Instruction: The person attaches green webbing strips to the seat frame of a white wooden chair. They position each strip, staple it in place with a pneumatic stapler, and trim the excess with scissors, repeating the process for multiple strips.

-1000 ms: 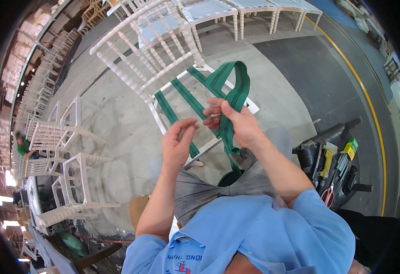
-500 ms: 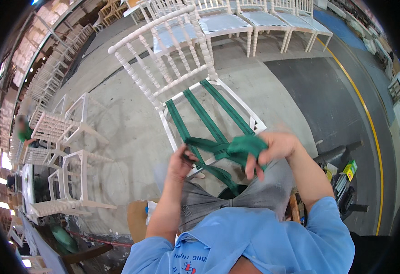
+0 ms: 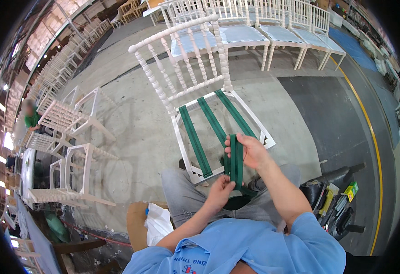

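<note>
A white chair frame (image 3: 196, 88) with a turned-spindle back stands in front of my knees. Three green webbing straps (image 3: 194, 141) run from the back of its open seat toward the front. Above the front seat rail, a folded length of green webbing (image 3: 237, 160) is stretched upright between my hands. My right hand (image 3: 251, 151) grips its upper end, thumb and fingers closed around it. Lower down, my left hand (image 3: 219, 193) pinches the webbing near its lower end. More green webbing hangs toward my lap, partly hidden by my hands.
White chairs with pale seats (image 3: 243, 34) line the far side. More white chair frames (image 3: 79, 169) lie or stand at the left, near a person in green (image 3: 32, 119). A black seat holding tools (image 3: 339, 205) is close by my right. Cardboard (image 3: 136, 223) lies left of me.
The loose webbing, earlier bunched in my right hand, is now a straight, flat length between both hands. My hands have come closer together, and the left has moved right and lower.
</note>
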Tool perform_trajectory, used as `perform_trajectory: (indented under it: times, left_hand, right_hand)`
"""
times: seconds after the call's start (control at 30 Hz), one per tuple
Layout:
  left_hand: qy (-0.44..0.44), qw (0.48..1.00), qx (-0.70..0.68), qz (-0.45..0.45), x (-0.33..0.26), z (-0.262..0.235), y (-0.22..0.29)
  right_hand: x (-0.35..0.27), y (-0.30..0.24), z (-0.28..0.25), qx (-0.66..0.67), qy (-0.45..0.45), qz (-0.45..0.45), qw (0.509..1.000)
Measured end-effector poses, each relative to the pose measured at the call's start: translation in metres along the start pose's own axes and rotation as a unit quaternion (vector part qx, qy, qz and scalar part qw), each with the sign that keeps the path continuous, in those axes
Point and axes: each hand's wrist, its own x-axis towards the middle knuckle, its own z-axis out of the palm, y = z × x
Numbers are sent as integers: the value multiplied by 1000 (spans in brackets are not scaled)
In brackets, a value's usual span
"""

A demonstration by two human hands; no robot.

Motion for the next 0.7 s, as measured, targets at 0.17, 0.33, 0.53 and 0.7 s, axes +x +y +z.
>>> perform_trajectory:
  times: [0.17,0.33,0.53,0.7]
  left_hand:
    - [19,960,280,0,3,-18,-18]
    - [-104,889,442,-59,8,-11,-45]
    - [-214,820,530,-33,22,-20,-59]
    - [56,791,592,142,83,-38,-16]
  right_hand:
    - [19,-44,22,-96,64,-5,993]
    - [27,-110,43,-115,83,-112,984]
    - [17,-136,61,-172,90,-137,972]
    - [-8,-101,53,-192,72,-91,975]
